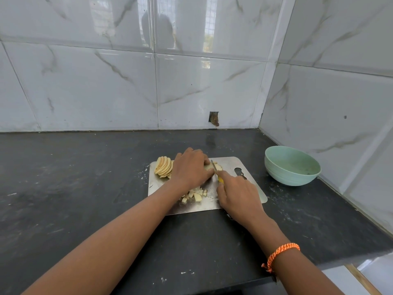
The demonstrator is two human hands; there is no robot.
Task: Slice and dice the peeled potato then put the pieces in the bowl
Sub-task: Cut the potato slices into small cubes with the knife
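Note:
A steel cutting board [234, 165] lies on the black counter. A fanned row of pale potato slices [163, 167] leans at its far left corner. My left hand [191, 169] presses down on a few slices [218, 167], mostly hiding them. My right hand [238, 194] grips a yellow-handled knife [214, 166], whose blade stands against those slices just right of my left fingertips. Several diced potato pieces [195, 195] lie near the board's front, between my wrists. The mint green bowl [292, 166] stands to the right of the board, with no pieces visible in it.
The black counter [74, 177] runs left and toward me. White marble-look tiled walls close the back and right side, meeting in a corner behind the bowl. A small hole in the tile [214, 119] sits just above the counter. An orange cord bracelet [280, 255] circles my right wrist.

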